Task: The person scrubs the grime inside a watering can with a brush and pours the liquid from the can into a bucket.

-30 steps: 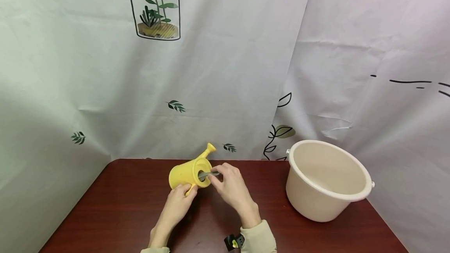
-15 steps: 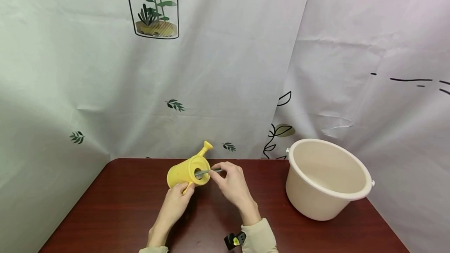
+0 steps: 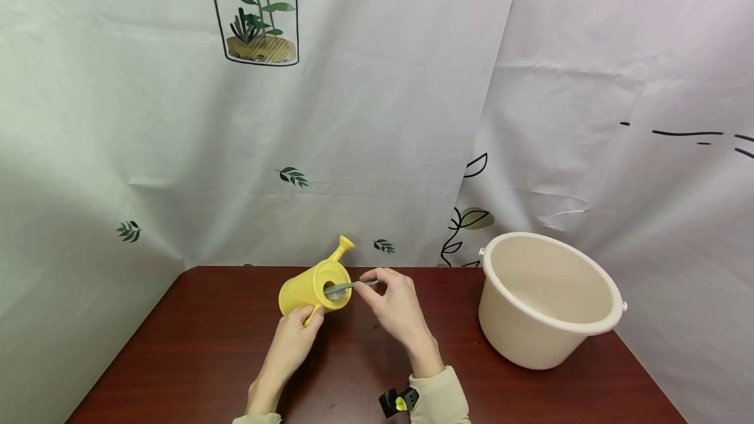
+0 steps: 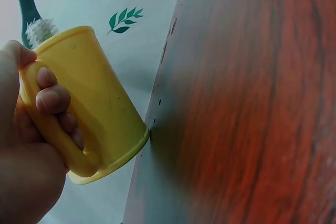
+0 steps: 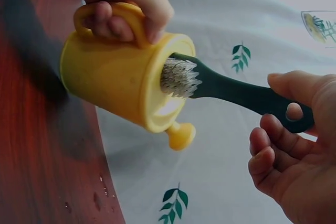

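Observation:
A yellow watering can [image 3: 303, 290] is tilted over the table, its open top facing right and its spout pointing up and back. My left hand [image 3: 294, 335] grips the can's handle [image 4: 50, 129], fingers curled through the loop. With thumb and fingers, my right hand [image 3: 400, 309] pinches the holed end of a dark green scrub brush [image 5: 236, 94]. The brush's pale bristles [image 5: 179, 77] sit at the can's opening, partly inside it. In the left wrist view, the bristles show just above the rim, and only a fingertip of the right hand appears at the top corner.
A large cream bucket [image 3: 538, 339] stands on the right side of the dark red wooden table [image 3: 194, 352]. Small water drops [image 5: 100, 195] dot the table. Behind the table hangs a white cloth [image 3: 377, 116] printed with leaves and plants.
My right hand has moved slightly right and up, drawing the brush partway out so more bristles show. The can in my left hand has shifted a little left.

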`<move>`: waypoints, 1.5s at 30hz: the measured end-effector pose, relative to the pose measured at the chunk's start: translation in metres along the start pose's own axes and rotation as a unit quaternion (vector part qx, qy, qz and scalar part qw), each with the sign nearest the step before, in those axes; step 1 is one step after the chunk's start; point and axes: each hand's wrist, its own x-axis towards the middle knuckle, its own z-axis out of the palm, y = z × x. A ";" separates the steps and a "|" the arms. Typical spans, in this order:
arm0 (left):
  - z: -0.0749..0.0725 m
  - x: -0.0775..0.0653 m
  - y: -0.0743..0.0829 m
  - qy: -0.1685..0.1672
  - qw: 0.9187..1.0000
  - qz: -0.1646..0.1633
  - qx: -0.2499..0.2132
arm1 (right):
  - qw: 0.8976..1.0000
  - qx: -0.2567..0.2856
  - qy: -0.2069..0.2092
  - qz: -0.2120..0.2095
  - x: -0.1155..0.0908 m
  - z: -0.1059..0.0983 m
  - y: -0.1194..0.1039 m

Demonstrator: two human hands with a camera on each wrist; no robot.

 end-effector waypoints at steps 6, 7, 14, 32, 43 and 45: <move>-0.001 0.000 -0.001 -0.002 1.000 -0.005 0.000 | 1.000 0.007 -0.009 0.014 -0.001 -0.016 -0.006; -0.001 0.000 -0.001 -0.002 1.000 -0.006 0.000 | 1.000 0.005 -0.010 0.015 -0.002 -0.018 -0.008; -0.002 0.001 -0.001 -0.006 1.000 -0.006 0.002 | 1.000 -0.008 -0.010 0.004 -0.003 -0.030 -0.015; -0.002 0.001 -0.005 0.004 1.000 -0.007 0.003 | 0.999 0.006 0.040 0.025 -0.004 -0.046 -0.011; -0.002 0.001 -0.004 0.005 1.000 -0.008 -0.008 | 0.996 -0.048 0.073 0.025 -0.004 -0.047 -0.004; -0.003 0.001 -0.004 0.007 1.000 -0.006 -0.009 | 0.995 -0.052 0.078 0.025 -0.003 -0.049 -0.001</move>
